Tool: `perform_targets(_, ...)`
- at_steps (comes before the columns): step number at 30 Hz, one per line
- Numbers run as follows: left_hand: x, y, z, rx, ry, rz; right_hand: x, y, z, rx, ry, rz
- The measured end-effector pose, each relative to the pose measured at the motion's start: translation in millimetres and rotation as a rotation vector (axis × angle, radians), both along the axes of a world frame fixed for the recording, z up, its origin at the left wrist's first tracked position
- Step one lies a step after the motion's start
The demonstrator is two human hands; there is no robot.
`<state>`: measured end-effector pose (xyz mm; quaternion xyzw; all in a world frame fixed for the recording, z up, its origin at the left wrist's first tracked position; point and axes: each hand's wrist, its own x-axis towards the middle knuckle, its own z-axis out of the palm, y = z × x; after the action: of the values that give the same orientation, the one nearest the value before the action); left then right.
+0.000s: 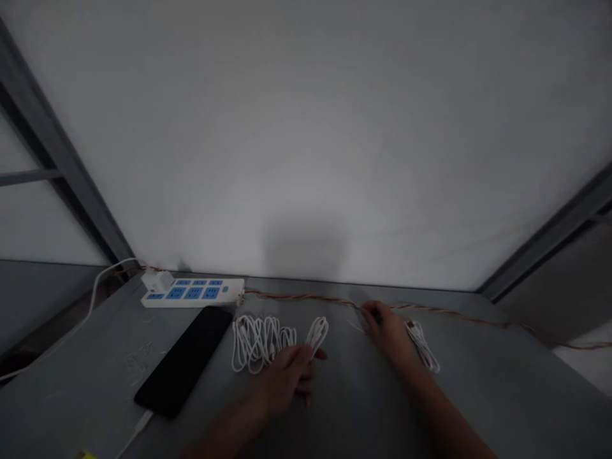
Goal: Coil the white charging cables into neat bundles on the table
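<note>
My left hand (294,373) is closed around the lower part of a coiled white cable (317,331), whose loops stick up past the thumb. Just left of that hand, several more coiled white cables (258,341) lie side by side on the grey table. My right hand (382,325) has its fingers pinched together by the twisted orange-and-white wire (306,296) at the back. What they hold, if anything, is too small to make out; a thin whitish strand shows beside the fingertips. Another bundled white cable (423,345) with a metal plug lies to the right, partly behind my right forearm.
A white power strip (232,292) with blue sockets stands at the back left, a white charger (157,280) plugged in. A black phone (184,363) lies before it, with a white cable attached. Thin clear scraps (136,363) lie further left. A pale wall (306,140) rises behind the table.
</note>
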<state>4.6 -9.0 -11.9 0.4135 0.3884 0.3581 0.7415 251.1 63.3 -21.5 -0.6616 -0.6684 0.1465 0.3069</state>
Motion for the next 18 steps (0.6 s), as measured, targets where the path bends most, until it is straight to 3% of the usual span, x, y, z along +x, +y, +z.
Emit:
perform_targets(3,-0.2,-0.4,0.3,0.055,0.03,0.056,-8.8,-12.0,10.3,0.03,0.36,0.055)
perform_targets(6,0.3,-2.7,-0.7,0.138,0.107,0.1,-27.5,-26.8,14.2,-0.076,0.612,0.21)
perform_targets(11,1.0,-10.5,0.0,0.279,0.262,0.147,-56.3,-43.7,11.6,-0.331,0.662,0.453)
perform_targets(15,0.9,-16.9,9.0,0.378,0.442,0.1,-66.5,-53.4,15.4,-0.372,0.683,0.519)
perform_targets(18,2.4,-18.8,10.9,0.362,0.469,0.055,-72.2,-59.1,17.7,-0.38,0.702,0.565)
